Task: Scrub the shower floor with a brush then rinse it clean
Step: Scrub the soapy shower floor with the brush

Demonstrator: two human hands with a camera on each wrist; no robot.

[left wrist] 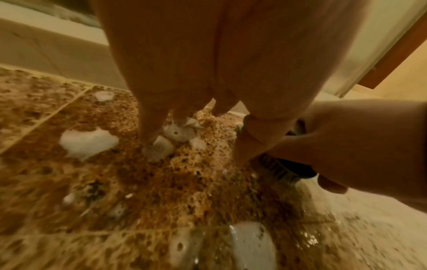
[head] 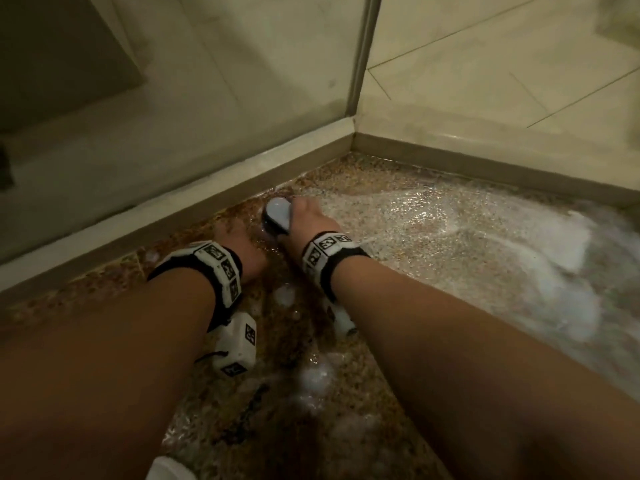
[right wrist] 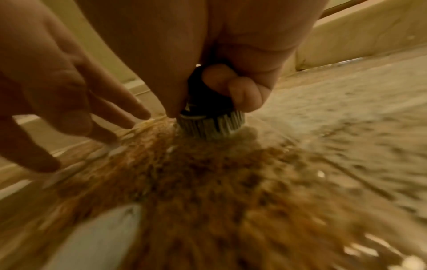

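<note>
Head view: right hand (head: 313,216) wrapped tight around brush (head: 277,214), near corner of shower floor (head: 450,237), close beside low ledge (head: 207,188). Bristles (right wrist: 211,126) pressed flat on floor, likely to rub dirt loose. Fingers (right wrist: 231,85) curled around dark brush body for a strong push. Left hand (head: 247,249) holding nothing, fingers straight and spread, tips down on wet floor just beside brush, probably to keep body steady. White foam (head: 519,271) spread wide on right side; small soap blobs (left wrist: 89,141) near left fingers. Scrubbing looks half done; rinsing not yet begun.
</note>
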